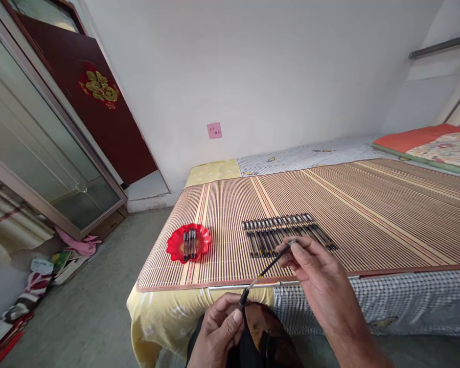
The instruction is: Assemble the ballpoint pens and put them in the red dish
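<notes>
My right hand (316, 278) pinches the upper end of a thin black pen (267, 269) that slants down toward me. My left hand (219, 327) is closed on the pen's lower end, near its small cap, just in front of the bed edge. Behind my right hand a row of several black pens (285, 232) lies side by side on the striped bamboo mat (368, 204). A red scalloped dish (189, 242) at the mat's left corner holds several more pens.
The mat covers a bed with a yellow sheet (164, 312) and a checked sheet (406, 301). An orange pillow (437, 143) lies at the far right. A glass door (42, 153) and floor clutter (61, 260) are on the left. A dark bag (260, 332) sits at my lap.
</notes>
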A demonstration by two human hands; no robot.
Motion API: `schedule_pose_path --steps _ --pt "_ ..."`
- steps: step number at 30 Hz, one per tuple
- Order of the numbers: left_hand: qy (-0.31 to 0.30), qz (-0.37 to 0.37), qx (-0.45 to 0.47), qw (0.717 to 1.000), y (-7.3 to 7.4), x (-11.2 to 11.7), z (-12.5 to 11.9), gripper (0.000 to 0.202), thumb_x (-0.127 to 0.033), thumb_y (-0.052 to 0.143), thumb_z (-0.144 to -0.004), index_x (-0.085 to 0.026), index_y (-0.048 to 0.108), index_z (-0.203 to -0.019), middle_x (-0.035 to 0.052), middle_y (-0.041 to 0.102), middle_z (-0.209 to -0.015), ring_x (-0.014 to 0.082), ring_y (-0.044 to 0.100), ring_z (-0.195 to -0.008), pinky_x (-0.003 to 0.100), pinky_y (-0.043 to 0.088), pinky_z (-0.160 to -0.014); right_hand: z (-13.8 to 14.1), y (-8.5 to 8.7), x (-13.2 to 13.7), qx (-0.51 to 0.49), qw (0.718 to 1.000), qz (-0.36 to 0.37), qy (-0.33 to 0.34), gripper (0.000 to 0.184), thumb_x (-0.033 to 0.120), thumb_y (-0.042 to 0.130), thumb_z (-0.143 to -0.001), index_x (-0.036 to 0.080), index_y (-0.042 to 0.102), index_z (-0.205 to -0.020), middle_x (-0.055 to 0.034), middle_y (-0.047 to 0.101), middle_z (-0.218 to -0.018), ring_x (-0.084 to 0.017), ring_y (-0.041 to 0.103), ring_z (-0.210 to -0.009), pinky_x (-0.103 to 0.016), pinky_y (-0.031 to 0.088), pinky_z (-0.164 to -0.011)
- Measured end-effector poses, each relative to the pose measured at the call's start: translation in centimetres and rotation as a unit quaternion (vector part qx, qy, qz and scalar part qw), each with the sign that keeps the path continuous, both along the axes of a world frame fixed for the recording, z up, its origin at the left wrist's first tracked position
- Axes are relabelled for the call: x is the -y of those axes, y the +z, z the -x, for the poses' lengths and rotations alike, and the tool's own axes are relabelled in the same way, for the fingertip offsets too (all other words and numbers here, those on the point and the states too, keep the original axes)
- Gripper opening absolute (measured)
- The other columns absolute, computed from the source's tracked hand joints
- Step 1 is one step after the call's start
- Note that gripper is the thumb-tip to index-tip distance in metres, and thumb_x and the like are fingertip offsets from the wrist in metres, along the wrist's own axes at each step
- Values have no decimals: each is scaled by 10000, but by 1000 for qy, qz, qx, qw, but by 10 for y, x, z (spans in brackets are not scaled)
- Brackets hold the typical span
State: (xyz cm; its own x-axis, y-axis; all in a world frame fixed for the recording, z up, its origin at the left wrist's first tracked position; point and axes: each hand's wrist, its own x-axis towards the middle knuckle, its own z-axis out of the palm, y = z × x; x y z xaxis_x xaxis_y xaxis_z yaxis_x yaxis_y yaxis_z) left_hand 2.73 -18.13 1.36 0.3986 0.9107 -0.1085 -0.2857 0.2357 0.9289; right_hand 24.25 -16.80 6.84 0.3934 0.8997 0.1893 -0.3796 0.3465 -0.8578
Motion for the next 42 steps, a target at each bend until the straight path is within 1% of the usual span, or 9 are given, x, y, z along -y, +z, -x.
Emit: schedule_pose_path --steps 7,11,14,19,23,27,33,37,42 --pt "-10 -26 -26 999 0 0 2 415 -539 806 -804 -175 766 -999 -55 417 -590 80 320 -553 215 243 -550 -9 -2 4 98 995 2 -15 194 413 693 -946 242 716 -1033 -49 714 -992 -154 655 -787 -302 572 -776" --pt "-8 -60 -64 996 5 0 4 397 -528 782 -833 -166 777 -996 -38 441 -614 91 339 -577 223 264 -562 -12 12 10 178 984 -19 -8 178 399 658 -972 257 708 -1067 -48 723 -986 -164 678 -791 -303 582 -751" --pt "0 -64 -68 996 8 2 2 384 -521 780 -838 -163 775 -977 -32 456 -617 91 350 -579 223 269 -565 -6 21 13 220 974 -46 22 148 376 660 -971 256 711 -1040 -42 727 -932 -167 689 -744 -304 588 -707" --pt "0 -34 -15 999 5 5 -1 386 -525 770 -850 -165 763 -988 -53 416 -561 70 327 -520 215 226 -523 11 17 13 217 967 -29 130 169 384 640 -979 237 714 -1017 -45 733 -904 -174 701 -768 -308 582 -717" --pt "-8 -7 39 999 6 5 -6 379 -520 760 -861 -152 747 -954 -66 384 -535 53 267 -467 218 157 -466 15 6 9 242 948 -6 208 235 428 661 -957 238 737 -1074 -53 729 -951 -196 692 -897 -327 554 -815" --pt "-13 19 89 996 10 4 -10 349 -490 762 -868 -147 726 -923 -79 360 -530 39 217 -446 218 160 -469 12 0 7 213 956 23 198 338 481 556 -1006 230 741 -1137 -71 732 -946 -207 693 -898 -359 549 -848" --pt "-31 44 101 993 8 6 -13 355 -479 761 -872 -140 712 -967 -89 354 -526 36 203 -434 220 165 -467 16 -3 6 222 949 -1 225 282 416 579 -999 257 753 -1152 -81 706 -1144 -225 666 -1058 -381 522 -949" --pt "-29 55 83 995 7 8 -13 342 -472 759 -875 -147 683 -945 -81 389 -548 32 237 -446 210 157 -465 20 -2 4 230 941 -20 246 214 359 592 -989 249 760 -1064 -66 686 -1092 -215 641 -1078 -352 503 -949" --pt "-33 40 71 996 -5 6 -14 393 -530 764 -851 -157 675 -940 -97 338 -521 30 196 -412 209 110 -425 20 -4 2 202 948 -8 248 179 379 676 -940 220 714 -866 -29 657 -938 -176 633 -888 -303 510 -819"
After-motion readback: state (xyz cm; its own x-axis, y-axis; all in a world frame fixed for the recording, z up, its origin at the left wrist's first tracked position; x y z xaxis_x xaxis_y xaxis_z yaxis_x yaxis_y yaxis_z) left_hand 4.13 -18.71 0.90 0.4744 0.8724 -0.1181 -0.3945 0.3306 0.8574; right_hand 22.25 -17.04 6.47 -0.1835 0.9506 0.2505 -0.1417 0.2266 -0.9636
